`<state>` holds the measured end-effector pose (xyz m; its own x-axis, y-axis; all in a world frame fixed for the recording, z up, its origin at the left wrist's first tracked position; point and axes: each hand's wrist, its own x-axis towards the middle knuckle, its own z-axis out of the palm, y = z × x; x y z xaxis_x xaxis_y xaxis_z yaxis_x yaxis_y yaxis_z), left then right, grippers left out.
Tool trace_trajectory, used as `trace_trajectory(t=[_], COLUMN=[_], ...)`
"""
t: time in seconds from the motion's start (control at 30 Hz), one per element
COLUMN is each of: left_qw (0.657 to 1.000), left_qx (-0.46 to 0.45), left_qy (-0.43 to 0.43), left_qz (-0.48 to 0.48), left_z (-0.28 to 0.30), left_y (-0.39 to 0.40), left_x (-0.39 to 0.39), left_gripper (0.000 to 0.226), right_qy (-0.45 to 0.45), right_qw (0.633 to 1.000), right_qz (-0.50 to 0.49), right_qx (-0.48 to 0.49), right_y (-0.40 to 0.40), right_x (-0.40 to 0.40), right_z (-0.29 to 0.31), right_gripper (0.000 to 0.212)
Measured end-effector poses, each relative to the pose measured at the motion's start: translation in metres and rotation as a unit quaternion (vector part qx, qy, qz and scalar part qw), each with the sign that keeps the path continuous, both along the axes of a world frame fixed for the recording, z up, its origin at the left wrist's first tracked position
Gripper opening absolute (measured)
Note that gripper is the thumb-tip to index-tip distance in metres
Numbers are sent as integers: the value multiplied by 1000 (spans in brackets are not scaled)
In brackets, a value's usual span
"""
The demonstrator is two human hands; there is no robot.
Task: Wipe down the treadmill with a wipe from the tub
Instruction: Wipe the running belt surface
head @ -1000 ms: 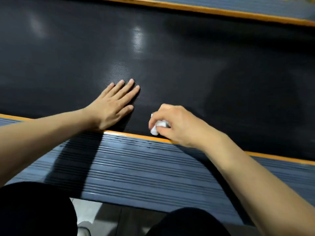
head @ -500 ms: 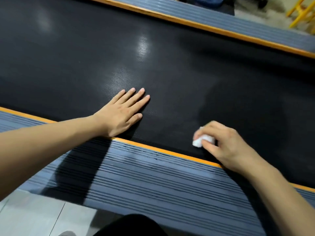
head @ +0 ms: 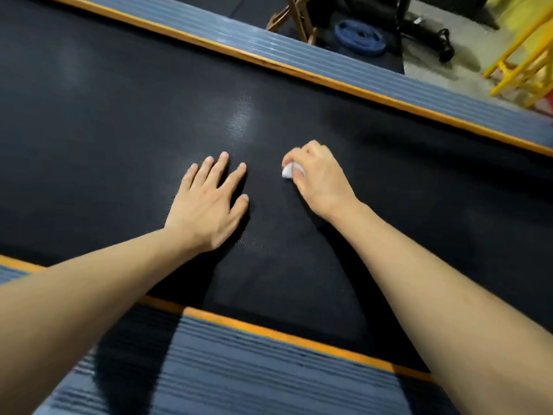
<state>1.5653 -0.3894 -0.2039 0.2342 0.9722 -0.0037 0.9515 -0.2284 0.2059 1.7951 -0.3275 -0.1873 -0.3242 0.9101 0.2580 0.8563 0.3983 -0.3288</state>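
Head view: right hand [head: 320, 178] grips wipe [head: 288, 171] beside flat left hand [head: 209, 205]; weight plate [head: 360, 40] beyond belt [head: 119, 115].

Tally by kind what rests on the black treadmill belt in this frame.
Bare hands: 2, the flat left hand and the right hand
Crumpled white wipes: 1, the crumpled white wipe pinched in the right hand
Total: 3

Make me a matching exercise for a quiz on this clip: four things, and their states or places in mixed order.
Things:
1. left hand
2. right hand
3. wipe
4. weight plate

States:
A. balled up, white, pinched in fingers
B. flat on the belt, fingers spread
C. blue, on the floor beyond the treadmill
D. curled round something

Pairs: 1-B, 2-D, 3-A, 4-C
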Motion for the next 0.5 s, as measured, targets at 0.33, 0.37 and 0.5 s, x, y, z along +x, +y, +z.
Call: trace_trajectory(t=[0.33,0.37,0.5], left_qw=[1000,1000,999], left_qx=[-2,-12,-48], left_qy=[-4,-3,8], left_qz=[27,22,10], left_z=[-4,-4,3], left_y=[-1,-1,2], left_x=[4,4,-2], left_gripper=[70,71,82], right_qy=[50,42,30], right_qw=[982,983,980], right_qz=[-173,-176,-197], right_qx=[49,42,12], right_y=[63,65,68], right_x=[-9,-10,-17], right_z=[-20,-20,-16], right_gripper=[21,22,25])
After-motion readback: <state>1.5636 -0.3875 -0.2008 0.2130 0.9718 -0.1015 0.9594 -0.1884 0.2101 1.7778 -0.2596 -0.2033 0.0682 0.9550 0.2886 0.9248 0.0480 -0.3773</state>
